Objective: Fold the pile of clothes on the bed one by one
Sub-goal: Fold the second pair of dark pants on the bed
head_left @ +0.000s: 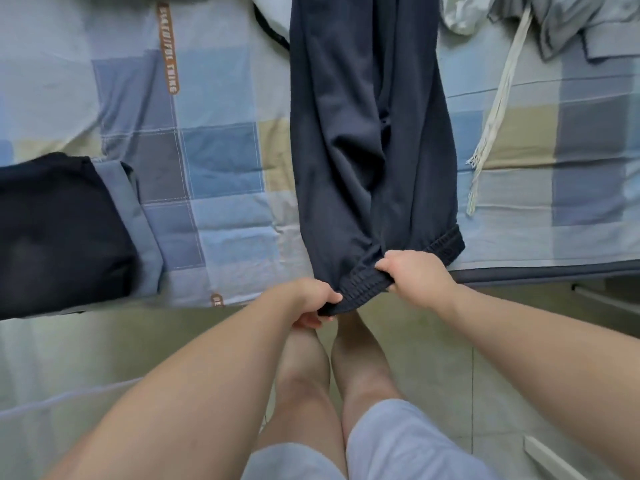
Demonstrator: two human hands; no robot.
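dark navy trousers (pixel 367 140) lie lengthwise on the bed (pixel 225 161) in the middle of the view, their long axis running from 12 o'clock down to 6 o'clock. the far end runs out past the top edge of the view. the near end, a gathered elastic band (pixel 433 251), points toward the person and reaches the bed's near edge. the band slants: its right corner rests on the sheet, and its left corner hangs off the edge. the cloth is creased along its length, with a deep fold down the middle.

the left hand (pixel 313 301) grips the band's left corner just off the bed, fingers curled under it and thumb on top. the right hand (pixel 417 275) pinches the band a little further right, between thumb and curled fingers, knuckles up. the two hands are near each other, with a short stretch of band between them.

at 9 o'clock a folded black garment (pixel 59 233) lies on a folded grey-blue garment (pixel 138 216) at the bed's near edge. at 2 o'clock a pale strip with a frayed end (pixel 495 112) trails down the checked sheet from a heap of grey clothes (pixel 568 26) in the 1 o'clock corner. a crumpled white cloth (pixel 457 15) lies just beside the heap. at 6 o'clock, below the hands, are the person's bare legs (pixel 304 375) and light shorts (pixel 398 445) over a tiled floor (pixel 450 341).
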